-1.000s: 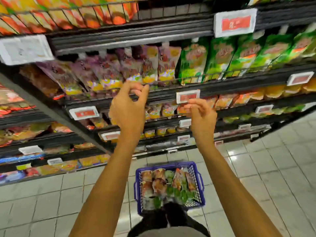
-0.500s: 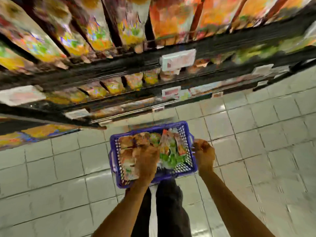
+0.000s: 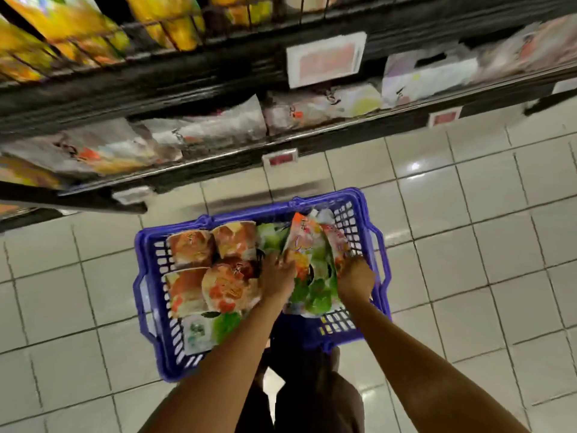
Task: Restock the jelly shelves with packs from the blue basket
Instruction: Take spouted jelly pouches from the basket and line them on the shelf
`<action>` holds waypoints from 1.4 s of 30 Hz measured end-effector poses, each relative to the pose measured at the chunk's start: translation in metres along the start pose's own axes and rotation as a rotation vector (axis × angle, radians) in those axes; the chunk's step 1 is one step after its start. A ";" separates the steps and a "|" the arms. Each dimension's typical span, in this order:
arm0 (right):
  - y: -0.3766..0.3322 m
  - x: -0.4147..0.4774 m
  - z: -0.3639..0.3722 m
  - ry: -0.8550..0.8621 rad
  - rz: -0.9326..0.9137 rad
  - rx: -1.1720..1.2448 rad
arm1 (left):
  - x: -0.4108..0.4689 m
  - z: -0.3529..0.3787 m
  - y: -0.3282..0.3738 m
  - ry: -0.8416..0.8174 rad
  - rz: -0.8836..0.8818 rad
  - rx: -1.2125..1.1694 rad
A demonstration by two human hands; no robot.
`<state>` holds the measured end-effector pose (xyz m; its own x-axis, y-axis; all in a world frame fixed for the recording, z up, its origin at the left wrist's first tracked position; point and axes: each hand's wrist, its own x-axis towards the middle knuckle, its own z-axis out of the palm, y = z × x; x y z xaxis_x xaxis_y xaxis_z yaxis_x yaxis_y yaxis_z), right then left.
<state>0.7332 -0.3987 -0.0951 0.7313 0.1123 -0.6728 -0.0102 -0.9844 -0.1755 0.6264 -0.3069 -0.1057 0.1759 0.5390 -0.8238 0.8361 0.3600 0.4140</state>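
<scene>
A: Reaching where, those hands?
B: Both into the blue basket point(image 3: 312, 339) on the tiled floor point(image 3: 468, 214) below the shelves point(image 3: 187, 73), among upright jelly packs point(image 3: 318, 295) at its right side.
A: Gripping anything?
B: Left hand point(image 3: 278, 276) touches a pink-orange pack point(image 3: 301, 239); right hand point(image 3: 356, 279) curls downward, fingers hidden. Whether either grips, I can't tell.

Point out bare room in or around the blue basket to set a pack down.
Bare floor tiles lie right of the blue basket and left of it. Inside, only the near right corner, between the green packs and the rim, shows mesh. The left half is crowded with orange packs.
</scene>
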 end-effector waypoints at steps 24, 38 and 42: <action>-0.016 -0.126 -0.082 -0.579 0.176 1.299 | -0.116 -0.082 0.019 -0.243 0.003 -0.358; -0.147 -0.378 -0.319 -0.575 -0.373 1.392 | -0.403 -0.313 0.182 -0.116 0.532 -0.489; -0.188 -0.440 -0.378 -0.560 -0.615 1.358 | -0.460 -0.359 0.218 -0.061 0.644 -0.631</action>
<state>0.6712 -0.3142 0.5055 0.5245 0.7646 -0.3746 -0.6188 0.0401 -0.7845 0.5411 -0.2028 0.5031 0.5540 0.7456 -0.3704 0.1288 0.3628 0.9229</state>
